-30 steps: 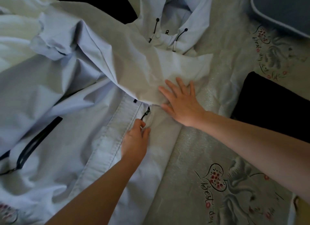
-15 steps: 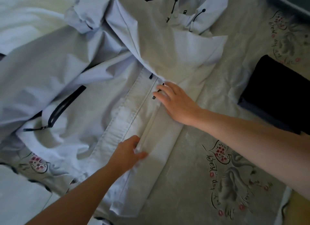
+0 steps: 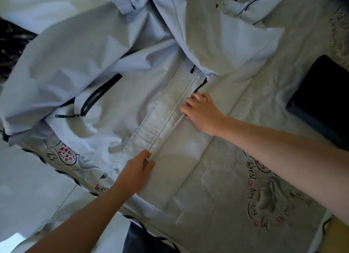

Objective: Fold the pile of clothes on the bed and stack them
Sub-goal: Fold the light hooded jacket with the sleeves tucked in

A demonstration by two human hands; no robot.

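A big pale jacket (image 3: 105,67) lies spread out on the bed (image 3: 236,205), filling the middle and the 10 o'clock side of the view. The left hand (image 3: 137,172) pinches the front edge of the jacket low down, near 6 o'clock, thumb on top. The right hand (image 3: 201,112) sits higher, toward 2 o'clock from the left one, with fingers curled around the zipper strip (image 3: 178,120). A black pocket zipper (image 3: 98,96) shows at 9 o'clock. A folded dark cloth (image 3: 324,94) lies on the bed at 3 o'clock, apart from the jacket.
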